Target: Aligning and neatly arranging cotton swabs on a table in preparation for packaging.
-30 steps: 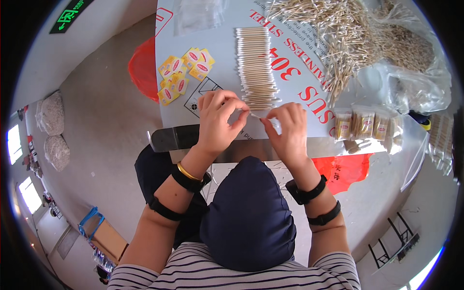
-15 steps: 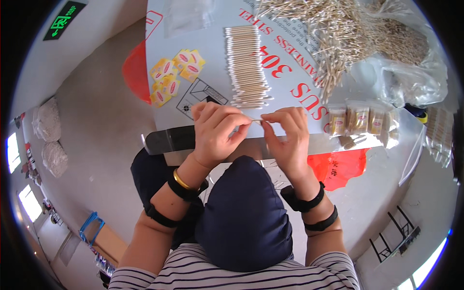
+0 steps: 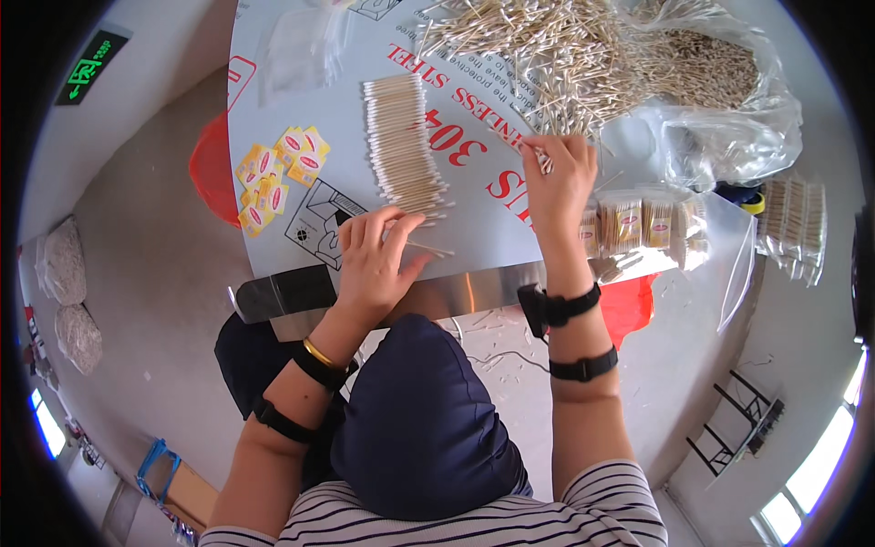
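Cotton swabs lie side by side in a long row [image 3: 399,137] on the grey printed sheet metal tabletop [image 3: 483,219]. At the row's near end is my left hand [image 3: 369,264], thumb and forefinger apart. A single cotton swab [image 3: 433,249] shows between those two fingers, beside the row; the fingers are not closed on it. My right hand [image 3: 561,182] reaches to the near edge of a large loose pile of swabs [image 3: 556,55]. Its fingertips are pinched together at a cotton swab [image 3: 507,138] that sticks out to the left.
Yellow-and-white printed cards [image 3: 264,187] lie left of the row, with clear plastic bags [image 3: 305,50] behind them. Filled swab packs [image 3: 629,223] stand near the right edge. An open plastic bag [image 3: 729,137] of swabs sits back right. A metal strip [image 3: 437,299] edges the table.
Both hands were together at the table's near edge, holding one swab. They have parted: my right hand has gone forward to the pile, my left toward the row's end.
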`<state>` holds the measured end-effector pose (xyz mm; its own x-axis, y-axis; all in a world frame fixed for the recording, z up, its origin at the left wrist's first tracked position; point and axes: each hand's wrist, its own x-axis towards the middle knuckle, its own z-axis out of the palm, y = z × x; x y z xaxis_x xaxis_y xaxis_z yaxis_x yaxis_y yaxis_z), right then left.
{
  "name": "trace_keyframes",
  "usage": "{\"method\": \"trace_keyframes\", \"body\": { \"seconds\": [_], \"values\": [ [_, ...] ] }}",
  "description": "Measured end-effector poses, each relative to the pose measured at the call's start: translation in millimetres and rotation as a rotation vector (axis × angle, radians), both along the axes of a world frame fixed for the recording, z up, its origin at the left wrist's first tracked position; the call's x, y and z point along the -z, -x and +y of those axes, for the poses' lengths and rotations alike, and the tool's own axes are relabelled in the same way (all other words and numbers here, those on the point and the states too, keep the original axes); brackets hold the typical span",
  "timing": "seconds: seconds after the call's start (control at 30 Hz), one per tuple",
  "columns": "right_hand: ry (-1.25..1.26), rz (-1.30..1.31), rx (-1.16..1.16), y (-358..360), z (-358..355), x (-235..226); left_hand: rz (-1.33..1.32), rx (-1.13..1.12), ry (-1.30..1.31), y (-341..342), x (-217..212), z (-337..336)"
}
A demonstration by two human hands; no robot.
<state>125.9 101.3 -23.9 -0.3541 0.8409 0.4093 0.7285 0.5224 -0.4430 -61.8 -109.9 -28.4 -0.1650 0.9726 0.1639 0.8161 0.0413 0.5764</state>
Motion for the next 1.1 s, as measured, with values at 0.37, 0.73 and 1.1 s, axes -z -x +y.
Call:
{"method": "trace_keyframes", "body": {
  "seconds": [0.37, 0.73, 1.1],
  "values": [
    [0.201, -0.272, -0.071, -44, -91, -12, 0.069, -0.080, -0.037, 8, 0, 14],
    [0.431, -0.658, 0.458, -283, -170, -52, 0.070, -0.071, -0.060, 5, -3, 5],
    [0.129, -0.025, -0.085, -48, -51, -38, 0.088, 0.027, -0.122, -1, 3, 17]
  ]
}}
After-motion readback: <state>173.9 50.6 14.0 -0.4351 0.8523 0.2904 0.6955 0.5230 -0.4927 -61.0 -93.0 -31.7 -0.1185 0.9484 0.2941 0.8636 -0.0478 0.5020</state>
